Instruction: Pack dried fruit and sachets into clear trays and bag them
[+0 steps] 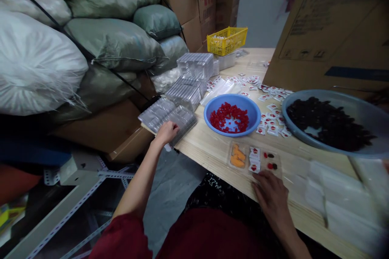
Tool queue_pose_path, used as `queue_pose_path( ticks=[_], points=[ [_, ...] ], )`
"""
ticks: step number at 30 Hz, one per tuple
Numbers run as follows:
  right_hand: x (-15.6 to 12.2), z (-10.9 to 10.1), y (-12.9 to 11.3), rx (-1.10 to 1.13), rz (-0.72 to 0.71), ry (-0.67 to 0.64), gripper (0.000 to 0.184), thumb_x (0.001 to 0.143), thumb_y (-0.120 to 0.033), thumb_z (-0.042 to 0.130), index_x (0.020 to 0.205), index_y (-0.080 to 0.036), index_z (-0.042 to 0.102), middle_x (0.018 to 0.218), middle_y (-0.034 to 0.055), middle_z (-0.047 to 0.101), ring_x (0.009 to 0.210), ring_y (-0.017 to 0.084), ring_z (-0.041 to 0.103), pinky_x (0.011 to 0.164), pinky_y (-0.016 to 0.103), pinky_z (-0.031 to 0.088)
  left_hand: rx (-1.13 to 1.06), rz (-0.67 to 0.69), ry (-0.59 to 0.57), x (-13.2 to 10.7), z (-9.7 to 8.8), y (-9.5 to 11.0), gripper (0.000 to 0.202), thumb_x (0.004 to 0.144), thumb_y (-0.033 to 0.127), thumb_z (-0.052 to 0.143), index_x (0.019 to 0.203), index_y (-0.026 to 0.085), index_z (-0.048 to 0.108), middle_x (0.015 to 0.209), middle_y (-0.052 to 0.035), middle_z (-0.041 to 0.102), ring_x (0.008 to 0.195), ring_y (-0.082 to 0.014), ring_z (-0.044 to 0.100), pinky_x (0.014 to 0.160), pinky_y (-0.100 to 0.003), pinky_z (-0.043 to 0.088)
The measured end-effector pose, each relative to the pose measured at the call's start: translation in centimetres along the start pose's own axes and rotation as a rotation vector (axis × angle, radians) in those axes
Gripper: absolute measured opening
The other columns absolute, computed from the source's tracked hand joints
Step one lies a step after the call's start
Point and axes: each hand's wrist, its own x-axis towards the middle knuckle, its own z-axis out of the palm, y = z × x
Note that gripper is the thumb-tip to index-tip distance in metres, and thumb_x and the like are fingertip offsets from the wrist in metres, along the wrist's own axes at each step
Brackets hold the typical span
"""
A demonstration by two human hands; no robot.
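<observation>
My left hand (166, 131) reaches out to a stack of clear plastic trays (182, 118) at the table's left corner, fingers curled over the top tray's near edge. My right hand (272, 194) rests on the table at the near edge of a clear compartment tray (254, 160), fingers bent and touching it. That tray holds orange pieces on the left, small white packets with red marks in the middle and a few dark and red pieces on the right. Behind it stands a blue bowl (212, 107) of red pieces.
A large grey basin (358, 107) of dark pieces sits at right. Small white packets (270, 123) lie scattered between the bowls. More clear tray stacks (196, 64), a yellow basket (227, 40), a big cardboard box (334, 28) and piled sacks (112, 42) surround the wooden table (206, 145).
</observation>
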Motion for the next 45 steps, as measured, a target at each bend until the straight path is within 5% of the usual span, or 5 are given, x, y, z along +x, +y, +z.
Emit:
queue_pose_path(
  ticks=[7,18,25,40,45],
  points=[
    [-0.9,0.2,-0.6,-0.004,-0.001,-0.014,0.025,0.097,-0.036,0.047,0.108,-0.025,0.067,0.117,0.0097,0.062,0.111,0.03,0.055,0.086,0.046,0.042,0.031,-0.041,0.047,0.0,0.1,0.9,0.018,0.077,0.024,0.056,0.078,0.016,0.072,0.072,-0.009,0.069,0.075,-0.0211,0.062,0.068,-0.027,0.04],
    [-1.2,-0.7,-0.8,0.0,0.028,-0.04,0.03,0.095,-0.041,0.045,0.101,-0.026,0.071,0.111,0.0097,0.067,0.107,0.031,0.057,0.085,0.046,0.042,-0.311,-0.017,-0.02,1.6,0.8,-1.4,0.039,0.077,0.05,0.058,0.078,0.014,0.072,0.062,0.0011,0.062,0.06,-0.0128,0.052,0.057,-0.023,0.036],
    [-1.1,-0.4,-0.6,0.006,0.031,-0.051,0.028,0.095,-0.04,0.047,0.101,-0.027,0.071,0.11,0.009,0.067,0.105,0.031,0.058,0.084,0.046,0.043,-0.393,-0.04,-0.003,2.7,1.7,-1.5,0.035,0.074,0.046,0.057,0.069,0.013,0.069,0.058,0.0009,0.06,0.054,-0.0106,0.048,0.055,-0.022,0.036],
    [-1.5,-0.4,-0.3,0.02,0.018,-0.039,0.027,0.096,-0.04,0.047,0.1,-0.026,0.07,0.111,0.0084,0.067,0.108,0.031,0.057,0.085,0.046,0.042,0.013,-0.014,0.08,0.6,1.2,2.3,0.015,0.081,0.024,0.055,0.077,0.016,0.067,0.081,-0.0111,0.07,0.084,-0.0237,0.065,0.075,-0.029,0.043],
    [-1.4,-0.8,-0.4,0.071,0.024,-0.029,0.028,0.097,-0.039,0.046,0.108,-0.025,0.069,0.119,0.0095,0.065,0.112,0.031,0.057,0.092,0.05,0.042,0.049,0.055,0.135,0.1,-0.4,1.5,0.018,0.091,0.024,0.044,0.092,0.016,0.061,0.1,-0.0143,0.067,0.095,-0.0253,0.062,0.084,-0.035,0.044]
  ],
)
